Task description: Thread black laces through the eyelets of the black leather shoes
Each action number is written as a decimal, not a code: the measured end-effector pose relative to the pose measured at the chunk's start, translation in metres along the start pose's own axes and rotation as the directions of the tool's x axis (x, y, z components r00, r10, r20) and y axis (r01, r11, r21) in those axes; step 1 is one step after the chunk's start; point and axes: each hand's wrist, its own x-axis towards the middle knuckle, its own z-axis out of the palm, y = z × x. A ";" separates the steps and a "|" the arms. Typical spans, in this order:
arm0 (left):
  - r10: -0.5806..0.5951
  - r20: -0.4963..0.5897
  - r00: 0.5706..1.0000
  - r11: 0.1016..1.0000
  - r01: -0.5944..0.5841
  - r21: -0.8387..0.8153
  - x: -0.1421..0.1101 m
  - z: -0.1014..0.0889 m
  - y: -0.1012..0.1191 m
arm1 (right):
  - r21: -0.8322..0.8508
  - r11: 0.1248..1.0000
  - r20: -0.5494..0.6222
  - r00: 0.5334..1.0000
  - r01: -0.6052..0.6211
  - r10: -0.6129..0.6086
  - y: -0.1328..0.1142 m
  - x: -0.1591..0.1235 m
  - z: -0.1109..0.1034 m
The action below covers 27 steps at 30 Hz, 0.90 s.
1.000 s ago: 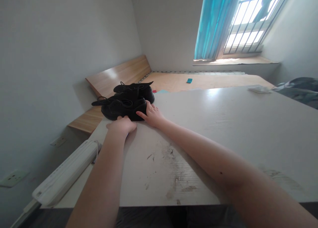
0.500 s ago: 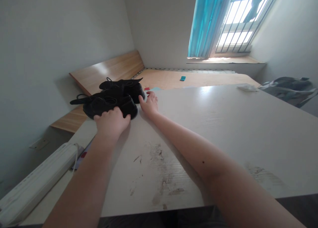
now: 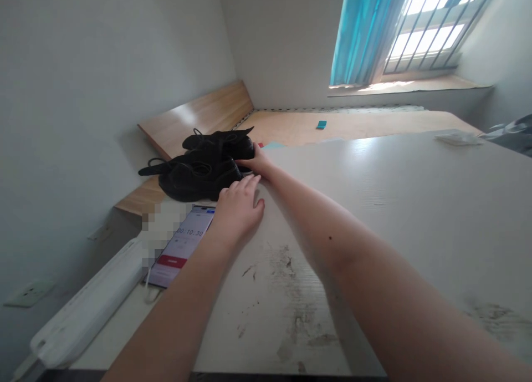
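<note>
Two black lace-up shoes stand side by side at the far left corner of a white table [image 3: 374,204]. The nearer shoe [image 3: 195,178] lies just beyond my left hand [image 3: 238,207], which rests flat on the table with fingers stretched out, fingertips close to its sole. My right hand [image 3: 255,163] reaches further and grips the heel end of the far shoe [image 3: 224,142]; its fingers curl round it and are partly hidden. A phone [image 3: 180,243] with a lit timer screen lies on the table left of my left wrist.
A white power strip [image 3: 87,307] lies along the table's left edge. Behind the table is a wooden bed frame [image 3: 332,128] with a small teal object [image 3: 321,125]. A crumpled white item [image 3: 455,138] sits far right. A blue curtain [image 3: 361,32] hangs by the window.
My left hand came off the nearer shoe and now lies flat beside it. My right hand moved forward onto the far shoe's heel. The phone has come into view.
</note>
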 end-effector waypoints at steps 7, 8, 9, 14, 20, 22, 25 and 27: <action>-0.028 -0.026 0.999 0.999 0.029 0.021 -0.005 0.002 0.004 | -0.026 1.000 -0.083 0.997 -0.006 0.004 -0.005 -0.017 -0.010; -0.027 -0.026 0.999 0.999 0.028 0.023 -0.005 0.003 0.003 | -0.039 0.999 -0.102 0.995 -0.015 0.011 -0.006 -0.024 -0.015; -0.026 -0.025 0.999 0.999 0.026 0.025 -0.005 0.003 0.003 | -0.051 0.998 -0.119 0.993 -0.023 0.017 -0.007 -0.031 -0.022; -0.031 -0.060 0.998 0.999 0.033 0.041 -0.005 0.005 0.002 | -0.121 0.990 -0.188 0.981 -0.072 0.049 -0.013 -0.083 -0.070; 0.020 -0.097 0.995 0.989 -0.034 -0.147 -0.004 0.001 0.012 | -0.192 0.969 -0.242 0.965 -0.155 0.106 -0.038 -0.181 -0.128; 0.072 -0.103 0.992 0.944 -0.101 -0.314 -0.004 -0.001 0.019 | -0.216 0.954 -0.240 0.959 -0.205 0.152 -0.051 -0.222 -0.138; 0.141 -0.171 0.975 0.836 -0.210 -0.507 -0.008 -0.003 0.031 | -0.154 0.957 -0.216 0.953 -0.247 0.212 -0.070 -0.282 -0.144; 0.173 -0.230 0.958 0.760 -0.278 -0.587 -0.011 -0.004 0.037 | -0.165 0.947 -0.217 0.947 -0.275 0.237 -0.079 -0.313 -0.146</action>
